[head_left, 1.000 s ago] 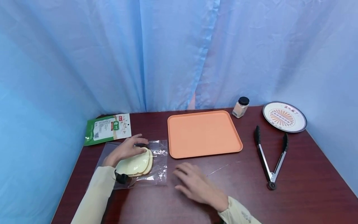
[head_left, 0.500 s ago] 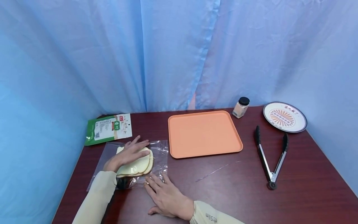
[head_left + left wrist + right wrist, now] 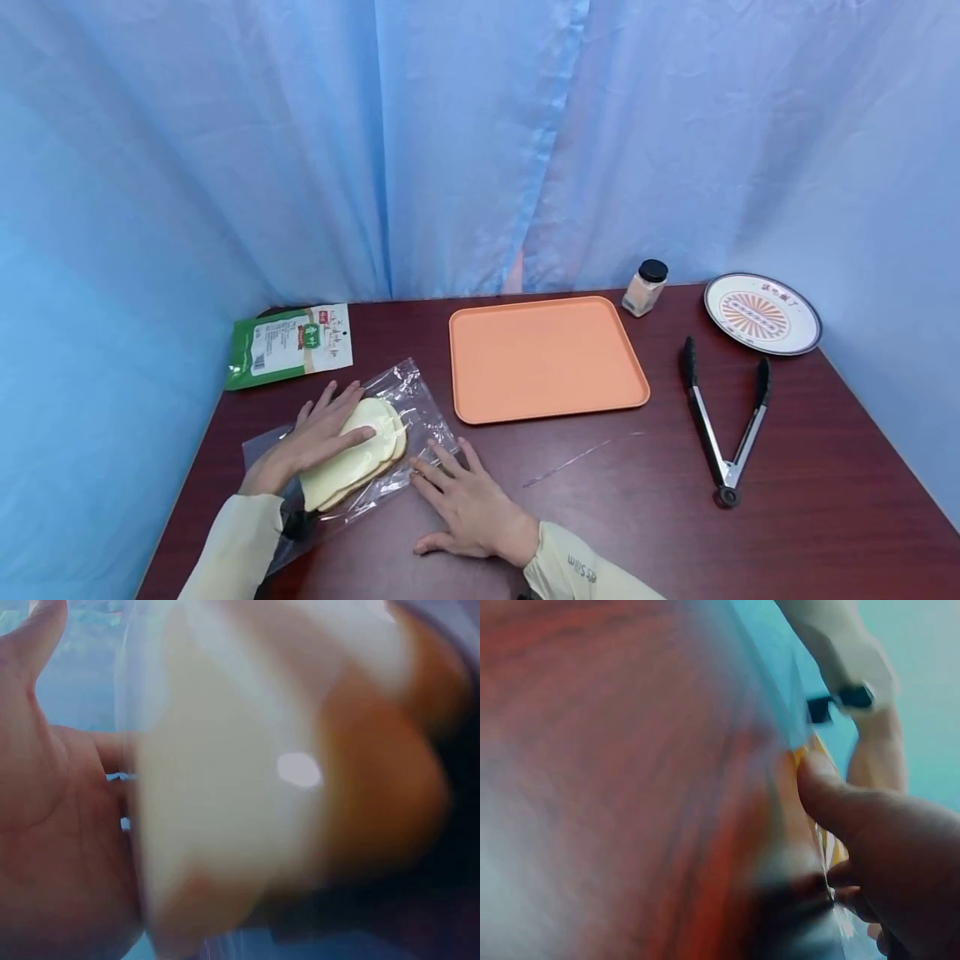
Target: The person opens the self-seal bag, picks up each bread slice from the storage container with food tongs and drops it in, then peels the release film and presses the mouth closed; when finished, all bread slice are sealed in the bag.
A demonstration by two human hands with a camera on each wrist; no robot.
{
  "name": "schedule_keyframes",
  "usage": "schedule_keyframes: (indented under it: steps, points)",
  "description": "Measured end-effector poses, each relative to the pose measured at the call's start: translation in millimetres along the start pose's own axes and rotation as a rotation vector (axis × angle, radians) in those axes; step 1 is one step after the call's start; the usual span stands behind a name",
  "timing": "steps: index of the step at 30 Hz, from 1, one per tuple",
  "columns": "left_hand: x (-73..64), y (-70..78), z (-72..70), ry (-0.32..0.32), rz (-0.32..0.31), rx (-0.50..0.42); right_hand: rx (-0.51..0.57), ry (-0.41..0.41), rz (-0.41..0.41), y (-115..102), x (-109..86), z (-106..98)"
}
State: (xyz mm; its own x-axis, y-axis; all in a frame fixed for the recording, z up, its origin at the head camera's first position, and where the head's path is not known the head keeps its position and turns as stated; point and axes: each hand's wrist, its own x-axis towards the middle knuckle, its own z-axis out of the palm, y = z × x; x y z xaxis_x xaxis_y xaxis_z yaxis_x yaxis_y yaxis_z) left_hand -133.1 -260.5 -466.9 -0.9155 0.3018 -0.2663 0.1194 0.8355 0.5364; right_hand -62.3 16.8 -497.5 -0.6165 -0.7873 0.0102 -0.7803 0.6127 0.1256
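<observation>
Sliced bread (image 3: 352,467) lies in a clear plastic bag (image 3: 411,396) on the left of the dark wooden table, slanting up to the right. Across the bag's left part rests my left hand (image 3: 318,437), fingers straight and spread over the slices. My right hand (image 3: 476,508), also with extended fingers, touches the bag's lower right edge. In the left wrist view the bread (image 3: 225,765) looms blurred beside the open palm (image 3: 60,810). The right wrist view has my thumb (image 3: 825,791) by the bag, its contact partly hidden.
A green-and-white packet (image 3: 288,346) lies behind the bag. Right of it is an orange tray (image 3: 551,358). Further right are a black-capped jar (image 3: 645,287), a patterned plate (image 3: 763,314) and tongs (image 3: 726,475) with spread arms. A thin clear strip (image 3: 581,456) lies before the tray.
My right hand has come left to the bag's edge. The bag with the bread has turned, its right end tipping away from me, and my left hand has shifted left and nearer.
</observation>
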Motion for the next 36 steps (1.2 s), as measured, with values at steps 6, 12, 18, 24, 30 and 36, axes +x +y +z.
schedule_keyframes:
  steps: [6, 12, 18, 24, 30, 36]
  points:
    - [-22.2, -7.5, 5.5, 0.002, -0.081, -0.028, 0.067, 0.000, 0.043, 15, 5.2, 4]
    - [-39.4, -8.7, 16.2, -0.014, -0.140, -0.024, 0.061, 0.016, 0.092, 27, 13.2, 6]
    - [-60.7, -2.3, 30.8, -0.013, -0.187, -0.065, 0.108, -0.008, 0.147, 34, 23.7, 7]
    - [-82.9, 6.1, 46.1, 0.062, -0.217, -0.075, 0.171, -0.028, 0.188, 33, 30.5, 6]
    - [-95.1, 14.8, 56.6, 0.081, -0.275, -0.056, 0.233, -0.027, 0.208, 33, 33.1, 5]
    - [-100.8, 20.1, 48.7, 0.103, -0.302, -0.010, 0.291, 0.007, 0.222, 35, 33.6, 3]
